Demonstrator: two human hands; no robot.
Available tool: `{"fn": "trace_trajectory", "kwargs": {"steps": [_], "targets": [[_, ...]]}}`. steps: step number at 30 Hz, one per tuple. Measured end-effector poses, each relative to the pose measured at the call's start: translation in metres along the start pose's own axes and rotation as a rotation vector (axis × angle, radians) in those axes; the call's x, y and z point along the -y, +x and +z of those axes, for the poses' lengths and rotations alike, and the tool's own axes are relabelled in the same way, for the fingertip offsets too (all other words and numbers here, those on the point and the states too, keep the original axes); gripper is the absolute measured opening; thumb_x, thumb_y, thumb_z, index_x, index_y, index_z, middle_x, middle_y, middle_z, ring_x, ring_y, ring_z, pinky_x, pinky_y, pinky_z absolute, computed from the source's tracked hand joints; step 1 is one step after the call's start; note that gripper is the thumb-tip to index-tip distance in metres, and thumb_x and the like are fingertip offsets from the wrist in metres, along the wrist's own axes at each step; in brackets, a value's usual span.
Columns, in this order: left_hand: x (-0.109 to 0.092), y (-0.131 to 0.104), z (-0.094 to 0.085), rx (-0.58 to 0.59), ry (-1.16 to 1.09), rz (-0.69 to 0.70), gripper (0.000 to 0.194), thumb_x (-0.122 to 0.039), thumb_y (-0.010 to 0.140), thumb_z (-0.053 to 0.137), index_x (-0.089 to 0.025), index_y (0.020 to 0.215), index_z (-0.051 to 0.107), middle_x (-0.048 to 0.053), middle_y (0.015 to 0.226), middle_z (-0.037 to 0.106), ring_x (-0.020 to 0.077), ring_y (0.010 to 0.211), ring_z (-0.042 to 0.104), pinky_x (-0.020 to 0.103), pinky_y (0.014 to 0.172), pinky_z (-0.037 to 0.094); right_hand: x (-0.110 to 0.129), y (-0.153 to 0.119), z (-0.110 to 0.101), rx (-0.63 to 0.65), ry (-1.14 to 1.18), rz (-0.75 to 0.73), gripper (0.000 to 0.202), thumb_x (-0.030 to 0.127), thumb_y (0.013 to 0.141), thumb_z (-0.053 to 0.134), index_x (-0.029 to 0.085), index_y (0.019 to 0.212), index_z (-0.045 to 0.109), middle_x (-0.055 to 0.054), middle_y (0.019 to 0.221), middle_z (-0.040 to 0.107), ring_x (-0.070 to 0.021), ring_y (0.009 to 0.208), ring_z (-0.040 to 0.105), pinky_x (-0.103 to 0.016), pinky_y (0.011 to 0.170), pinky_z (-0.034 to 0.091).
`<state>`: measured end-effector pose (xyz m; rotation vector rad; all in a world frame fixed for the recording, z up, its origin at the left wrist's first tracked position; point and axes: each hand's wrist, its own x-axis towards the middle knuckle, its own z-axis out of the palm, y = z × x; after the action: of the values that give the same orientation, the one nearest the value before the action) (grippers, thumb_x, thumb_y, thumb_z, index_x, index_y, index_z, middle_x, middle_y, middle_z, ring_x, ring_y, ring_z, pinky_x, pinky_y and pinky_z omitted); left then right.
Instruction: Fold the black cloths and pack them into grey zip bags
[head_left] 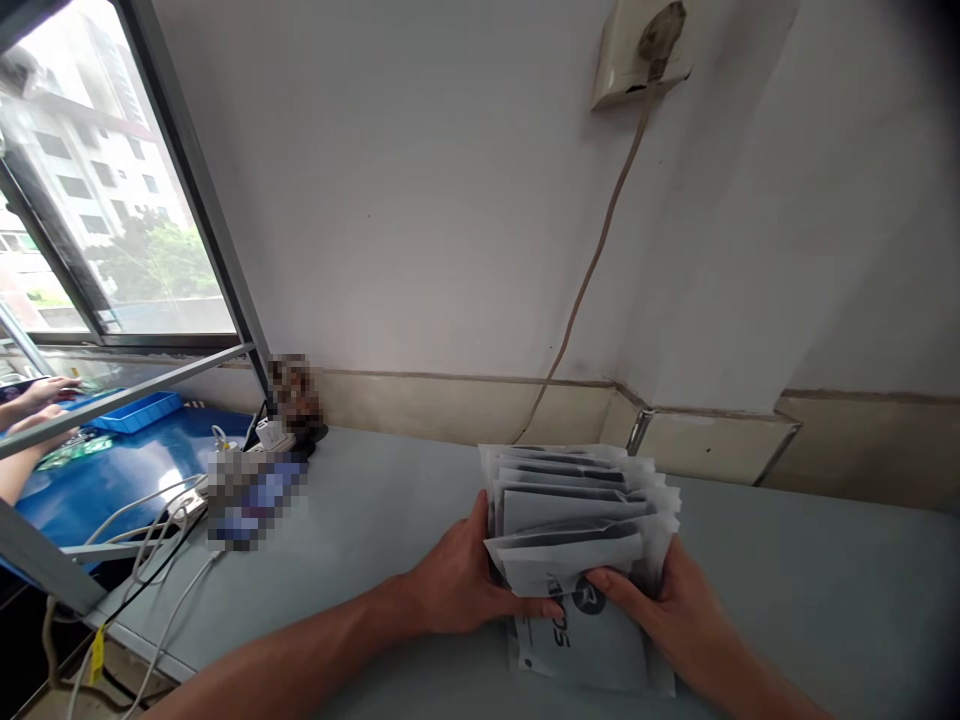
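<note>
A stack of frosted plastic pouches [577, 560] stands over the grey tabletop, their open-looking top edges fanned toward the wall. Dark flat contents show through the film. The nearest pouch [600, 645] bears dark lettering and a round logo. My left hand [469, 575] grips the stack's left side, thumb across the front. On the right side my right hand [667, 600] is closed on the same stack, its thumb pressed near the logo. The fingers behind the pouches are hidden.
Left on the grey table [390, 500] lie a blurred phone-like object [259, 500], a power strip [187, 500] and white cables. A metal frame [135, 395] separates a blue table with a blue tray [139, 410] and another person's hands [45, 410]. A cord [600, 245] runs down the wall.
</note>
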<state>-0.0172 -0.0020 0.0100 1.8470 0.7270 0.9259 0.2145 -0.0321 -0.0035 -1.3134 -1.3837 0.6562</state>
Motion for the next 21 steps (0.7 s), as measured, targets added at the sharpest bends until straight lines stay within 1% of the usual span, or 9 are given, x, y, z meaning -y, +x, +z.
{"fn": "trace_trajectory", "kwargs": {"steps": [2, 5, 7, 11, 16, 19, 21], "targets": [[0.000, 0.000, -0.001, -0.003, 0.039, 0.033, 0.091, -0.040, 0.069, 0.095, -0.024, 0.143, 0.044, 0.014, 0.145, 0.062, 0.0353, 0.134, 0.058, 0.049, 0.110, 0.049, -0.001, 0.000, 0.000, 0.009, 0.017, 0.005, 0.060, 0.063, 0.075, 0.074, 0.024, 0.120, 0.068, -0.011, 0.117, 0.079, -0.0390, 0.114, 0.072, -0.046, 0.097, 0.062], [0.001, 0.001, -0.003, 0.022, 0.060, 0.105, 0.095, -0.038, 0.069, 0.095, -0.025, 0.147, 0.041, 0.013, 0.147, 0.060, 0.0347, 0.136, 0.057, 0.047, 0.111, 0.048, -0.003, 0.000, -0.001, 0.029, 0.032, 0.007, 0.056, 0.060, 0.075, 0.076, 0.025, 0.118, 0.069, -0.010, 0.115, 0.080, -0.0388, 0.112, 0.073, -0.046, 0.096, 0.063], [0.002, 0.001, -0.003, 0.036, 0.049, 0.127, 0.097, -0.037, 0.070, 0.095, -0.026, 0.149, 0.039, 0.012, 0.147, 0.061, 0.0341, 0.136, 0.057, 0.046, 0.112, 0.048, -0.004, 0.000, -0.001, 0.035, 0.015, -0.012, 0.056, 0.059, 0.076, 0.076, 0.024, 0.119, 0.069, -0.010, 0.113, 0.081, -0.0388, 0.110, 0.073, -0.047, 0.094, 0.063], [0.003, 0.001, -0.002, 0.018, 0.032, 0.073, 0.091, -0.040, 0.071, 0.095, -0.025, 0.144, 0.043, 0.012, 0.144, 0.063, 0.0351, 0.134, 0.058, 0.047, 0.110, 0.049, -0.007, 0.001, -0.002, 0.037, -0.024, -0.064, 0.058, 0.061, 0.079, 0.073, 0.022, 0.122, 0.068, -0.011, 0.114, 0.080, -0.0385, 0.109, 0.074, -0.047, 0.094, 0.063], [0.003, -0.001, 0.000, 0.006, 0.021, 0.055, 0.089, -0.039, 0.071, 0.095, -0.025, 0.142, 0.043, 0.011, 0.144, 0.063, 0.0339, 0.134, 0.058, 0.046, 0.111, 0.049, -0.010, 0.003, -0.005, 0.089, -0.042, -0.051, 0.066, 0.067, 0.080, 0.071, 0.023, 0.130, 0.065, -0.012, 0.123, 0.077, -0.0381, 0.114, 0.071, -0.048, 0.099, 0.061], [0.003, -0.001, -0.001, -0.037, 0.035, 0.015, 0.085, -0.039, 0.069, 0.095, -0.025, 0.137, 0.046, 0.010, 0.141, 0.065, 0.0332, 0.131, 0.061, 0.044, 0.108, 0.052, -0.011, 0.003, -0.007, 0.144, -0.061, -0.028, 0.073, 0.070, 0.078, 0.073, 0.023, 0.134, 0.063, -0.013, 0.126, 0.076, -0.0397, 0.118, 0.069, -0.050, 0.101, 0.059], [0.003, -0.001, -0.001, -0.085, 0.050, -0.012, 0.079, -0.040, 0.070, 0.095, -0.025, 0.132, 0.048, 0.009, 0.138, 0.066, 0.0331, 0.127, 0.062, 0.044, 0.105, 0.053, -0.011, 0.004, -0.007, 0.183, -0.077, -0.012, 0.081, 0.070, 0.073, 0.077, 0.024, 0.138, 0.061, -0.014, 0.130, 0.074, -0.0415, 0.123, 0.067, -0.053, 0.104, 0.058]]}}
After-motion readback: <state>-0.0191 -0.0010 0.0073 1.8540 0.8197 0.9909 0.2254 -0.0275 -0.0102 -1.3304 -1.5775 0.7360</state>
